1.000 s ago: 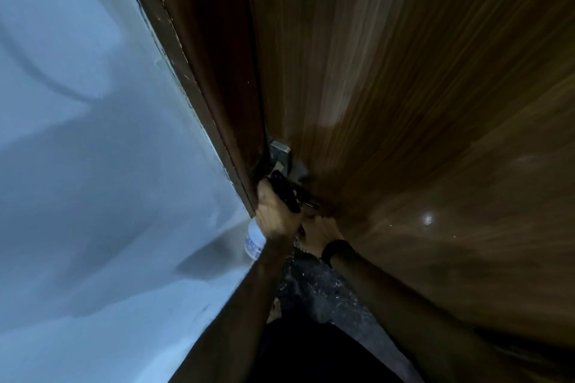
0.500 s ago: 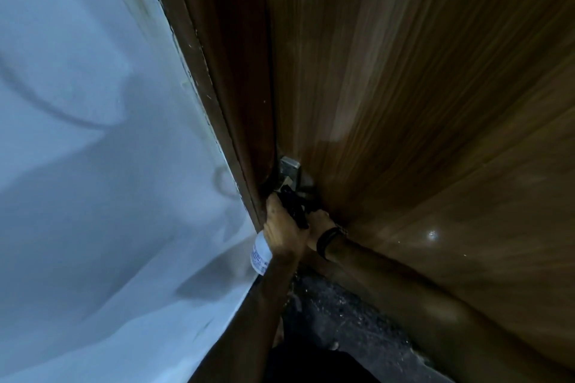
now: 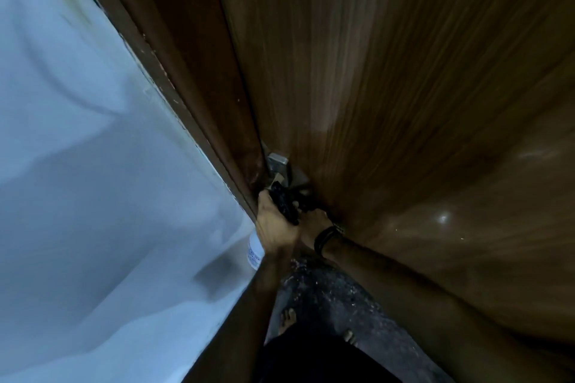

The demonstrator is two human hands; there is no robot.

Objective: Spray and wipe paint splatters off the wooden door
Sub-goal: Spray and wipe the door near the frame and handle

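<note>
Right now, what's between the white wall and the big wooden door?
In the head view, the dark brown door frame runs between the white wall and the wooden door. Low down, the left hand grips the spray bottle.

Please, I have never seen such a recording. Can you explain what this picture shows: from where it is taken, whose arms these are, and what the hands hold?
There is no machine here. A person wears one wide camera on the head; it looks forward and down, so the two arms coming in from below are that person's own. The wide lens bends the straight lines.

The brown surface is the wooden door, with its frame and a pale wall on the left. The left hand grips a spray bottle: a white body with a dark trigger head, aimed near the metal fitting at the door's edge. The right hand, with a dark band on the wrist, is against the door. What it holds, if anything, is hidden. Below are a speckled floor and bare toes.
</note>
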